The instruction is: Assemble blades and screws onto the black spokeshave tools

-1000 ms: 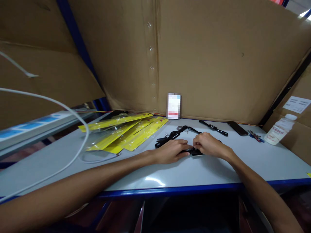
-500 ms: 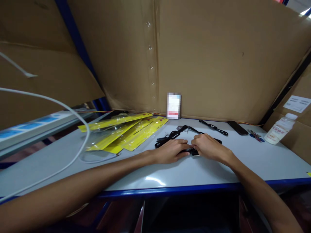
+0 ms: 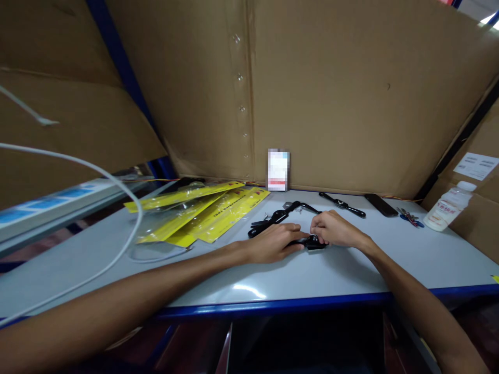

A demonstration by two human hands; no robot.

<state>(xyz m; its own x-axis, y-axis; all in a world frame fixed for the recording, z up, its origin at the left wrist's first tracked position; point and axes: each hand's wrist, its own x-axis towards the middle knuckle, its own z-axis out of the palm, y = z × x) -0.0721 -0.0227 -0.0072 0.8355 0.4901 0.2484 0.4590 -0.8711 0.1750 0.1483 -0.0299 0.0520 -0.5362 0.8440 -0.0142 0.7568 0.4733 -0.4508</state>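
My left hand (image 3: 275, 243) lies over the near black spokeshave (image 3: 316, 243), its fingers wrapped on the handle and holding the tool down on the table. The shave's flat blade edge faces me. My right hand (image 3: 335, 228) is pinched at the top of the shave's body, by a small shiny screw (image 3: 314, 237); what sits between the fingertips is too small to make out. Just behind lie more black spokeshaves (image 3: 268, 222), one (image 3: 307, 206) partly hidden by my right hand. Small screws (image 3: 266, 216) lie loose near them.
Yellow blister packs (image 3: 218, 218) are heaped to the left, beside a white cable (image 3: 136, 223) and a power strip (image 3: 58, 200). Another spokeshave (image 3: 343, 204), a black phone (image 3: 381, 205), small tools (image 3: 410, 218) and a bottle (image 3: 448, 208) lie right. A lit screen (image 3: 278, 170) leans against cardboard.
My right hand has shifted slightly right and turned, uncovering the near spokeshave's body and its screw. My left hand stays in place on the tool.
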